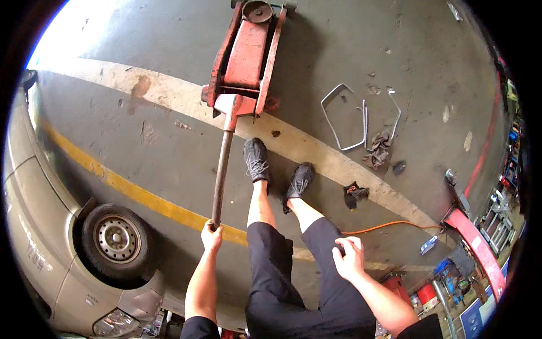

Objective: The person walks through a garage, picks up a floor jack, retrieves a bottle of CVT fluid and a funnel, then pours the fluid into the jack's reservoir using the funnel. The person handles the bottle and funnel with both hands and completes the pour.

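My left hand (212,236) is wrapped round the lower end of a long metal jack handle (222,175). The handle runs up to a worn red floor jack (246,56), which stands on the floor ahead of my feet with its round saddle (257,11) at the far end. Over my right thigh, my right hand (350,259) is closed with curled fingers. A small dark thing shows at its fingertips, too little of it to name.
A beige car with its wheel (116,242) stands at left. Bent metal strips (344,148), crumpled dark rags (379,151) and an orange hose (389,224) lie on the floor to the right. A red lift arm (479,248) and tools line the right side.
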Motion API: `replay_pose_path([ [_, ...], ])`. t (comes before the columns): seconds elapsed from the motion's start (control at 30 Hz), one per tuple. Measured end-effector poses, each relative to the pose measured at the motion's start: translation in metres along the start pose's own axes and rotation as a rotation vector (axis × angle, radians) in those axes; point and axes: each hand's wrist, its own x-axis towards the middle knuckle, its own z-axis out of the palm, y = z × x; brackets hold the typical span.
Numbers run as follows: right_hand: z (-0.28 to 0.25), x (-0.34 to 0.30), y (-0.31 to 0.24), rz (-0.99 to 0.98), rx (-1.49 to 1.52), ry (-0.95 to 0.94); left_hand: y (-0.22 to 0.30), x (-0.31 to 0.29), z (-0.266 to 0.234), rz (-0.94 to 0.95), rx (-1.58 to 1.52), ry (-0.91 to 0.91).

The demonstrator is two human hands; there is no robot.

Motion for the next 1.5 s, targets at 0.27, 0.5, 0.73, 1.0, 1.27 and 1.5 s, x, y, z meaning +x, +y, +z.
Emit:
replay_pose_path([
  [0.27, -0.002, 0.039, -0.041, -0.027, -0.037, -0.045, -0.104, 0.1, 0.084, -0.266, -0.273, -0.163],
  [0.5, -0.002, 0.064, -0.064, 0.028, 0.003, -0.1, -0.106, 0.135, 0.122, -0.348, -0.297, -0.156],
  [0.73, -0.012, 0.09, -0.088, 0.085, -0.005, -0.168, -0.102, 0.137, 0.117, -0.276, 0.071, -0.265],
  [1.0, -0.008, 0.1, -0.086, 0.044, -0.052, -0.18, -0.112, 0.136, 0.116, -0.224, 0.117, -0.265],
  [1.27, -0.004, 0.099, -0.081, 0.003, -0.084, -0.152, -0.091, 0.116, 0.103, -0.194, 0.125, -0.265],
  [1.5, -0.005, 0.096, -0.079, 0.001, -0.102, -0.092, -0.063, 0.06, 0.063, -0.11, 0.107, -0.284],
])
